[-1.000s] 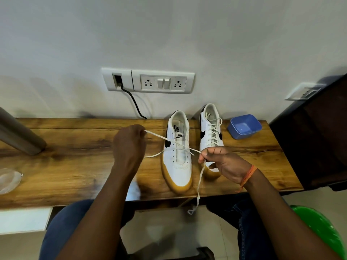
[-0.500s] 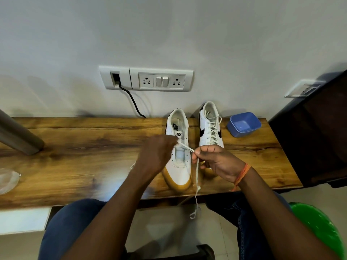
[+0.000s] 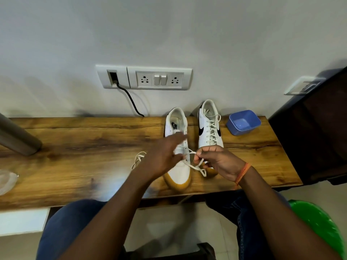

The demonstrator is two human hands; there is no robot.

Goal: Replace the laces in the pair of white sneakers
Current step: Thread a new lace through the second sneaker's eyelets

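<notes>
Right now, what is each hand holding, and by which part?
The right hand pinches the white lace along its length, above a small loop. The left hand, fingers spread and blurred, seems to hold nothing.

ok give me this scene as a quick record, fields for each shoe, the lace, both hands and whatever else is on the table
left shoe: white with gum sole, mostly unlaced, lace only through the lower eyelets
right shoe: fully laced, standing beside the left shoe
lace: white, runs across the left shoe; one end lies on the table by the left hand
left hand: over the left shoe, blurred, fingers spread, holding nothing visible
right hand: pinches the lace
table: wooden, against the wall
blue tub: right of the shoes
</notes>
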